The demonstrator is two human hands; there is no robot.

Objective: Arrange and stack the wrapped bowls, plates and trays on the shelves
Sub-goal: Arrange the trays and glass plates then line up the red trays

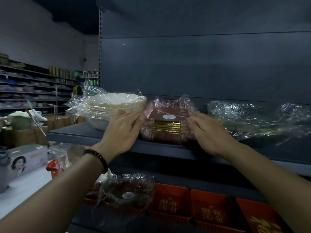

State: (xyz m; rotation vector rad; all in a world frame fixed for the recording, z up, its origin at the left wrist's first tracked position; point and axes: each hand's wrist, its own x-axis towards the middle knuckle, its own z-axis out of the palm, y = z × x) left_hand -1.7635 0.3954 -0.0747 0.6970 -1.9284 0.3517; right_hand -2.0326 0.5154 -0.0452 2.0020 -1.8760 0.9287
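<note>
Forearms reach up to the grey shelf (pixel 87 134), a dark bead bracelet (pixel 99 157) on my left wrist. I see the wrapped stack of dark red square plates (pixel 166 121) standing on it, just beside the wrapped white bowls (pixel 111 105). My left hand (pixel 122 130) presses flat-fingered against its left side; my right hand (pixel 208 132) rests relaxed against the right, neither gripping

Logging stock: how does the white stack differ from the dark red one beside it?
The white stack is round bowls; the dark red stack is square, gold-edged. The dark red stack sits between left hand and right hand; the white stack lies left of it. Both are plastic-wrapped on one shelf.
</note>
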